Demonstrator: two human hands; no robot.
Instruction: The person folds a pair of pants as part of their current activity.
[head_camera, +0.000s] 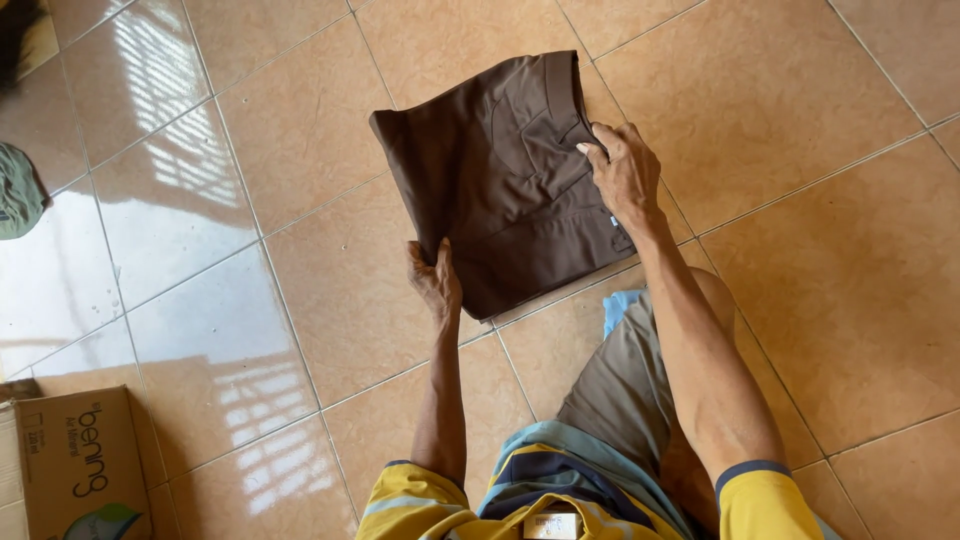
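A pair of dark brown trousers (500, 180), folded into a rough square, lies flat on the tan tiled floor (800, 250) in front of me. My left hand (435, 280) grips the fold's near left edge, fingers curled over the cloth. My right hand (622, 172) rests palm down on the right side of the fold, by the back pocket and waistband, fingers spread. My bent knee in khaki shorts (625, 380) sits just below the garment.
A cardboard box (75, 460) stands at the lower left. A green cloth item (18, 190) lies at the left edge. Glossy floor tiles reflect window light on the left.
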